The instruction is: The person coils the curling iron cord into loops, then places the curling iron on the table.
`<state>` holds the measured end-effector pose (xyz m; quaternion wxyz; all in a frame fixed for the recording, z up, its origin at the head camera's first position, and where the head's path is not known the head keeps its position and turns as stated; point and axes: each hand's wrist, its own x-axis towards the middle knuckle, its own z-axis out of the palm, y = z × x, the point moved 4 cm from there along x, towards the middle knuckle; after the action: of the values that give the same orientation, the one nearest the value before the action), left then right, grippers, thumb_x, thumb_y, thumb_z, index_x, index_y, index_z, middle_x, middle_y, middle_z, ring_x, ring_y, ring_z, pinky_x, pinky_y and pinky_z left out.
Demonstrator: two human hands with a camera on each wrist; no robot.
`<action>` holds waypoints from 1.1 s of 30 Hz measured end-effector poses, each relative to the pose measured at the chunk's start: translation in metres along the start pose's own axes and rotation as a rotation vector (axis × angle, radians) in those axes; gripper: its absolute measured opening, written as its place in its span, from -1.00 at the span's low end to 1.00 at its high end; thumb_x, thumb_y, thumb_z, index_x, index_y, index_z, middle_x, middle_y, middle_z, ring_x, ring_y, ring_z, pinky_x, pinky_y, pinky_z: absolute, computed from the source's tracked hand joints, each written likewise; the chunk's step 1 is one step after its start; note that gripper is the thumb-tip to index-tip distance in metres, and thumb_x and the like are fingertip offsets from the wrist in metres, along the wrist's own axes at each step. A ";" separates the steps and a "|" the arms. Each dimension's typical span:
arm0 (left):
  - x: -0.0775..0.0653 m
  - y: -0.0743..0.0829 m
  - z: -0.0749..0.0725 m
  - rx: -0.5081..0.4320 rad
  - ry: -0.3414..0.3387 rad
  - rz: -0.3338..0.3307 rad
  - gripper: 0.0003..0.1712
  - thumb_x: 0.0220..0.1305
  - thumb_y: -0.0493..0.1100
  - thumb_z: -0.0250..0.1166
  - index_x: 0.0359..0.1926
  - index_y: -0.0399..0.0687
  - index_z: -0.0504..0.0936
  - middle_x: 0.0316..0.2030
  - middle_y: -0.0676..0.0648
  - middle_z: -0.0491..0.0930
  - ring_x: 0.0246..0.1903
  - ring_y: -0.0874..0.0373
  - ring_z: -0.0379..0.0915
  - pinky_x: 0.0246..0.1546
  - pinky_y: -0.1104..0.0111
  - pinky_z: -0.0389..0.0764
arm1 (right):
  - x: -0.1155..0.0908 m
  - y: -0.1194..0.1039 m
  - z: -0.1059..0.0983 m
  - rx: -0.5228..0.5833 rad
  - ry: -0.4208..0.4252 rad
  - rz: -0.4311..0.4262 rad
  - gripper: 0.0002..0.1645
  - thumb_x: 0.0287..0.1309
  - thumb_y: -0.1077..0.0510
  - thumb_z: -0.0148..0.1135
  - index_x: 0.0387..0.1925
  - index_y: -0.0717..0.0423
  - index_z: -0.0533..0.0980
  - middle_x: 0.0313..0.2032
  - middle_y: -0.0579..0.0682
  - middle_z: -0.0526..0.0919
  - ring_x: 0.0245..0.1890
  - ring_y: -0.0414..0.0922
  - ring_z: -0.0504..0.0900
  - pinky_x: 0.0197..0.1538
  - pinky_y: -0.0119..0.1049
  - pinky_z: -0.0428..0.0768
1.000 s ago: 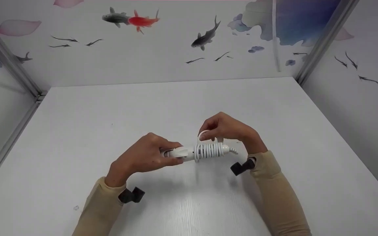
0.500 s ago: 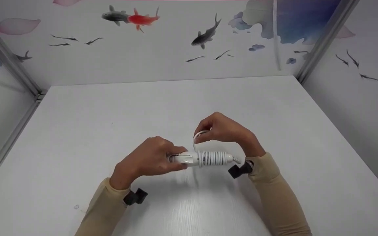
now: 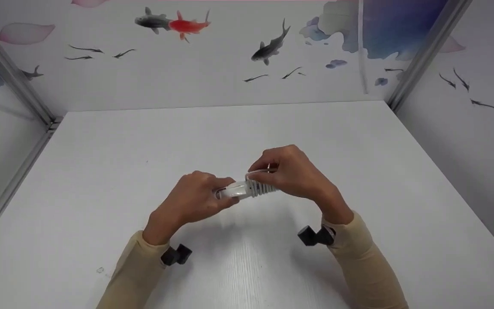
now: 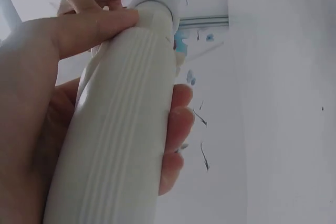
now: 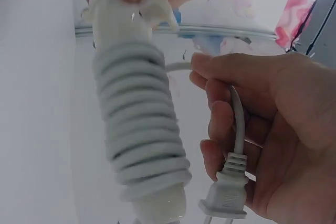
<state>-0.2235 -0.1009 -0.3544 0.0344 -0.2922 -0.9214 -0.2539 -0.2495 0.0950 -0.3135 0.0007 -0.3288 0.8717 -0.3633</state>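
In the head view my left hand [image 3: 191, 197] grips a white appliance that looks like a curling iron [image 3: 236, 190], held above the table. Its ribbed white body [image 4: 118, 124] fills the left wrist view, thumb on one side and fingertips showing on the other. White power cord [image 5: 139, 114] is wound in several turns around the handle. My right hand [image 3: 296, 174] pinches the loose end of that cord between thumb and forefinger, beside the coils. From its curled fingers hangs a two-pin plug [image 5: 226, 192]. The iron's far tip is hidden by the left hand.
A white table [image 3: 238, 137] lies beneath both hands. White panels [image 3: 212, 73] printed with fish and petals stand along its back and sides, joined by metal posts [image 3: 427, 56]. Black wrist cameras [image 3: 176, 254] sit on both sleeves.
The right hand has come closer to the iron and now partly covers the coils in the head view. The iron has risen slightly and tilted, its corded end swinging upward.
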 end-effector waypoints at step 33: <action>0.001 -0.017 -0.015 -0.275 0.239 -0.181 -0.77 0.30 0.01 0.34 -0.08 0.10 0.76 -0.43 0.02 0.63 -0.46 0.16 0.42 -0.43 0.33 0.44 | 0.016 0.052 0.030 0.366 -0.461 0.015 -0.65 0.53 0.10 -0.02 0.04 0.19 0.61 0.01 0.12 0.69 0.00 -0.03 0.54 0.08 -0.19 0.46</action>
<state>-0.2348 -0.1197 -0.3485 0.0803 -0.1778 -0.8899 -0.4124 -0.2845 0.0937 -0.3649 0.2608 -0.3905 0.7711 -0.4300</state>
